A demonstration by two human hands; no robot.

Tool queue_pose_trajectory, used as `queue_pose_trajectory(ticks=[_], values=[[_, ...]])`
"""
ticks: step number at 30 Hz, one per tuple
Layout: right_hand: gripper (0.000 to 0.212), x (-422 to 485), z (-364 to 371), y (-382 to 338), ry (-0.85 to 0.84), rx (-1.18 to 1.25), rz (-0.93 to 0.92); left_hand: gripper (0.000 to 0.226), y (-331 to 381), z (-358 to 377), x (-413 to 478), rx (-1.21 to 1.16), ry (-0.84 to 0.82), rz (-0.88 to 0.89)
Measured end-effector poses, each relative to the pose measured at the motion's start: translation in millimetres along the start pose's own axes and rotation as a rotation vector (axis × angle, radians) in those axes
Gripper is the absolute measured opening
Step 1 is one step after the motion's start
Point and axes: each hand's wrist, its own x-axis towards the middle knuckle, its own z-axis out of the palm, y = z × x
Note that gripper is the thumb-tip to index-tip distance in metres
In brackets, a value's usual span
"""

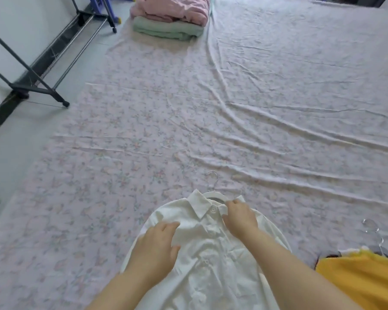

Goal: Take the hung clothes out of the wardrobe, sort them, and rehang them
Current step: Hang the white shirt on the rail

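Note:
A white button-up shirt (207, 260) lies front-up on the floral bed sheet (143, 135), still on a white hanger (214, 193) whose metal hook pokes out above the collar. My left hand (155, 247) rests flat with straight fingers on the shirt's left chest. Over at the collar, my right hand (240, 217) pinches the right collar flap beside the top button. A yellow garment (363, 278) lies at the lower right, with metal hanger hooks (375, 233) showing above it.
Folded pink and green bedding (170, 17) is stacked at the far end of the bed. A dark metal clothes rack frame (38, 86) on wheels stands on the grey floor to the left, along the wall.

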Motion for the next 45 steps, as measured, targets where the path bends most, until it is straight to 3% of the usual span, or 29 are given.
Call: queue_pose_trajectory(ticks=[8,12,18,22,29,32,36,41,45], values=[[0.028,99,54,11,0.014,-0.047,0.034,0.049,-21,45,41,-0.029,-0.008,-0.065],[0.024,106,70,17,0.114,-0.022,0.031,0.051,-26,59,45,0.018,-0.030,-0.069],[0.018,70,43,13,0.211,0.122,-0.044,0.050,-21,54,35,-0.027,0.023,-0.041],[0.004,1,0,-7,0.382,0.195,-0.096,0.048,-16,28,14,-0.055,0.113,-0.022],[0.008,-139,-78,-95,0.530,0.404,-0.309,0.052,-16,-45,-72,-0.245,0.472,0.018],[0.011,-210,-100,-144,0.562,0.443,-0.446,0.050,-24,-79,-135,-0.227,0.703,0.057],[0.014,-301,-107,-211,0.580,0.436,-0.624,0.038,-53,-102,-244,-0.310,0.893,0.015],[0.027,-410,-88,-306,0.569,0.313,-0.944,0.030,-104,-108,-398,-0.396,1.110,-0.154],[0.037,-493,-62,-381,0.704,0.120,-1.269,0.022,-154,-102,-522,-0.356,1.297,-0.330]])
